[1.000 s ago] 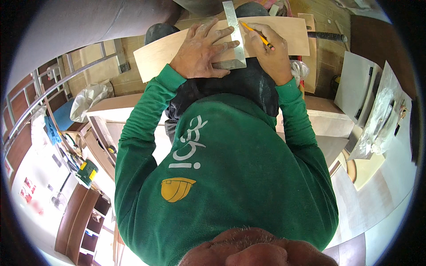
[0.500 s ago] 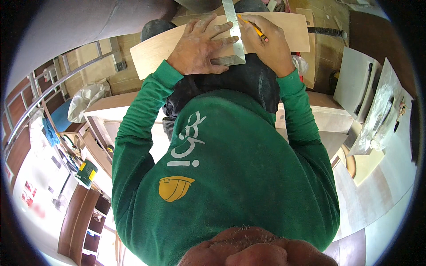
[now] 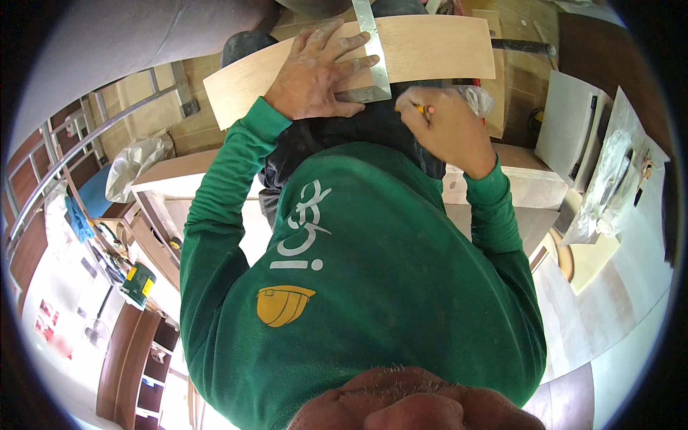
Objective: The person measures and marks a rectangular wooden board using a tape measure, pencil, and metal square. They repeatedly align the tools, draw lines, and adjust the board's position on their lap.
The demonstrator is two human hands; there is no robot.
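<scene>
A pale wooden board [image 3: 437, 50] lies across my lap, over my dark trousers. Across it stands a metal try square [image 3: 378, 68], its blade running away from me and its stock along the board's near edge. My left hand [image 3: 315, 75] is spread on the board, with fingers reaching onto the square's blade and the thumb by the stock. Off the board's near edge, to the right of the square, my right hand [image 3: 448, 129] is closed around a yellow pencil [image 3: 424, 111]. Most of the pencil is hidden by the fingers.
A black rod-like handle [image 3: 527, 47] sticks out beyond the board's right end. Clear plastic [image 3: 476, 100] bunches near my right hand. A metal ladder [image 3: 107, 136] and a whitish bag [image 3: 136, 165] are at left. At right lie a white panel [image 3: 570, 129] and a plastic bag of tools [image 3: 616, 186].
My right hand has lifted off the board beside the square and drawn back toward me with the pencil. The board, square and left hand have shifted slightly left in view.
</scene>
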